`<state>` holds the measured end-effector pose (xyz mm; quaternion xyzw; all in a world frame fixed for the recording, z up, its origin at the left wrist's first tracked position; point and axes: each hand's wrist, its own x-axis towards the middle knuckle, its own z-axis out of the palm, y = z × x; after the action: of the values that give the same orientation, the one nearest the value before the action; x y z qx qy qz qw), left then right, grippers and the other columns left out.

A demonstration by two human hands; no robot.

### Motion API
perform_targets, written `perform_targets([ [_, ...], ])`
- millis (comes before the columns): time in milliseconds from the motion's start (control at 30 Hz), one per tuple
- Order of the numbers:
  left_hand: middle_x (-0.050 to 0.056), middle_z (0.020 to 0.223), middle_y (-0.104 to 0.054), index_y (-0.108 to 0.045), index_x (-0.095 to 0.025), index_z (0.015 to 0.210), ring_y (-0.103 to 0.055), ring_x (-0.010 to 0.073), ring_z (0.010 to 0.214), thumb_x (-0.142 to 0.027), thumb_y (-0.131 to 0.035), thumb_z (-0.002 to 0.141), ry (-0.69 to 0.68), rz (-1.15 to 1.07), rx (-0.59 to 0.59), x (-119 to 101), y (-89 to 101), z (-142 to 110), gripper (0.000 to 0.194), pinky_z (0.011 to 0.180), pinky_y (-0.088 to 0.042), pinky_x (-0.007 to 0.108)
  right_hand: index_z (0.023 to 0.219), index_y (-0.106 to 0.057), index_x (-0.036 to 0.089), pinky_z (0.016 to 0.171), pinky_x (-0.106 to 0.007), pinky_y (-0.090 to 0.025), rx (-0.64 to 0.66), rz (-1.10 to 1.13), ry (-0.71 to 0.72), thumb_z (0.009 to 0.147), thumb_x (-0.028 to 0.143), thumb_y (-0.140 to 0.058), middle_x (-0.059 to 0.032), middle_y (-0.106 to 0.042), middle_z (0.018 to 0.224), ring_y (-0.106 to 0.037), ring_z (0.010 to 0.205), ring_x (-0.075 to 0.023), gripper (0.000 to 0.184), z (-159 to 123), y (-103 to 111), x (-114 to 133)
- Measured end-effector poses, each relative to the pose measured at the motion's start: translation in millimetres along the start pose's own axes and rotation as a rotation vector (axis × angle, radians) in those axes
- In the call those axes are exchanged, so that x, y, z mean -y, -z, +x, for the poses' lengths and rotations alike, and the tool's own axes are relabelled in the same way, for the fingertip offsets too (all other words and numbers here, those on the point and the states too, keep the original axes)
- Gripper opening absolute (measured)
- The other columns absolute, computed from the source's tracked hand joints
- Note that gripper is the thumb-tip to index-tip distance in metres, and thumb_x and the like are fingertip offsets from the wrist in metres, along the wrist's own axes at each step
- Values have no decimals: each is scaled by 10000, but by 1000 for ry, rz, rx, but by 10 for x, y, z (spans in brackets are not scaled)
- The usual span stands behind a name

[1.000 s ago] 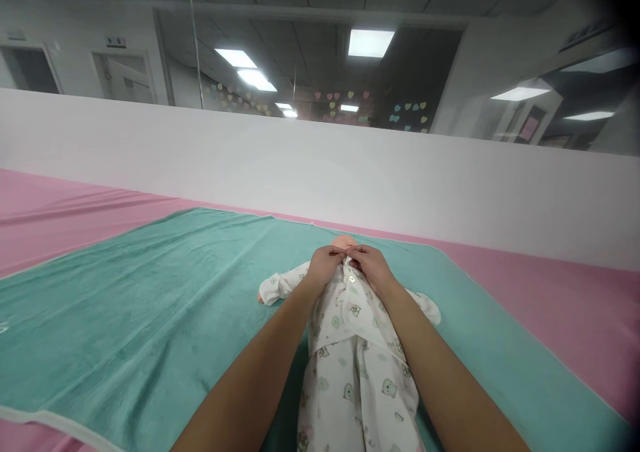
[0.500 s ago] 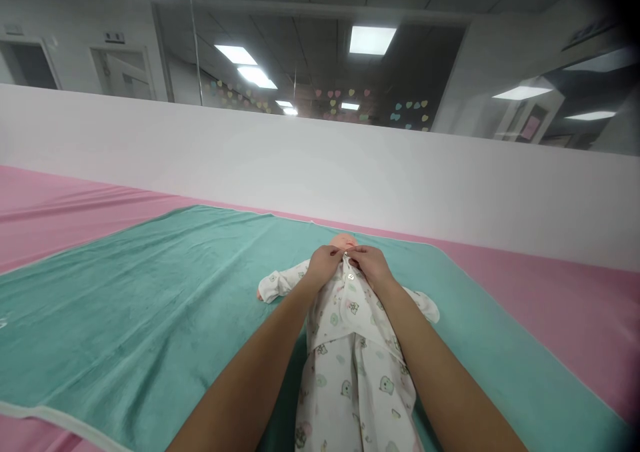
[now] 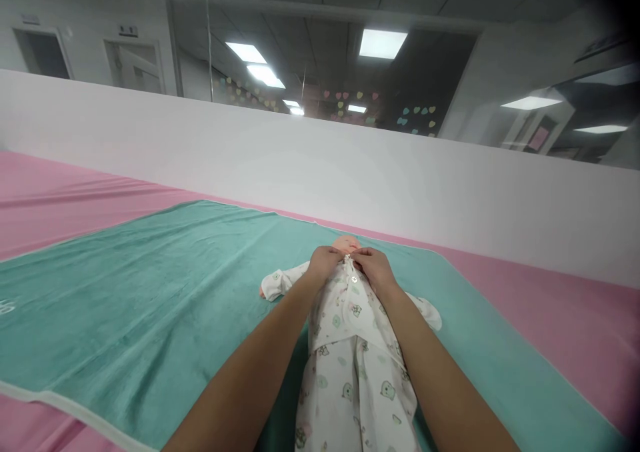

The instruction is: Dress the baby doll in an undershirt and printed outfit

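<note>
A baby doll (image 3: pixel 347 243) lies on its back on a teal blanket (image 3: pixel 150 305), dressed in a white romper (image 3: pixel 355 365) printed with small bears. My left hand (image 3: pixel 323 263) and my right hand (image 3: pixel 374 268) meet at the romper's collar, just under the doll's chin. Both pinch the fabric edges at the top button, fingers curled. A white button shows just below my fingertips. The doll's sleeved arms stick out to either side, and my hands cover most of its neck.
The teal blanket lies on a pink sheet (image 3: pixel 550 319). A low white wall (image 3: pixel 350 172) runs behind it, with glass above that reflects ceiling lights (image 3: pixel 383 42) and heart stickers.
Both hands stay pinched at the collar with only small finger shifts. The view has moved slightly to the left and up.
</note>
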<state>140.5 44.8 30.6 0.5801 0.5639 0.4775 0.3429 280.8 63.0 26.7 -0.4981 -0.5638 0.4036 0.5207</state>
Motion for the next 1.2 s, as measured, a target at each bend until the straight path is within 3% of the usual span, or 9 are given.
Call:
perform_targets([
  [233,37,759,-676,-664,-170,686,-584,160,720,-269,-560,685,-23,13,-24,24,-14,18,143,616,-415,233,634,-627,180,492,-234,-352,-25,-130,52,538,217,-616,11,-604,565,-489,519,-119,104,-13,18,37],
  [433,28,747,-672,-647,-178,657,-576,161,705,-287,-560,696,-38,53,-44,65,-29,55,145,622,-408,245,745,-628,181,527,-237,-399,14,-75,49,580,247,-596,18,-580,567,-497,523,-113,180,-5,-3,31],
  [1000,21,743,-670,-653,-175,667,-576,149,706,-297,-570,709,-60,60,-30,57,-33,37,153,631,-400,232,737,-620,178,544,-240,-412,65,-37,35,597,241,-563,16,-576,563,-495,509,-108,164,39,9,-4],
  [1200,20,766,-667,-654,-181,689,-571,150,712,-306,-558,721,-65,70,-33,61,-27,22,161,606,-392,223,736,-644,187,571,-252,-417,62,-123,68,562,216,-579,-11,-653,672,-566,611,-154,188,-24,16,71],
])
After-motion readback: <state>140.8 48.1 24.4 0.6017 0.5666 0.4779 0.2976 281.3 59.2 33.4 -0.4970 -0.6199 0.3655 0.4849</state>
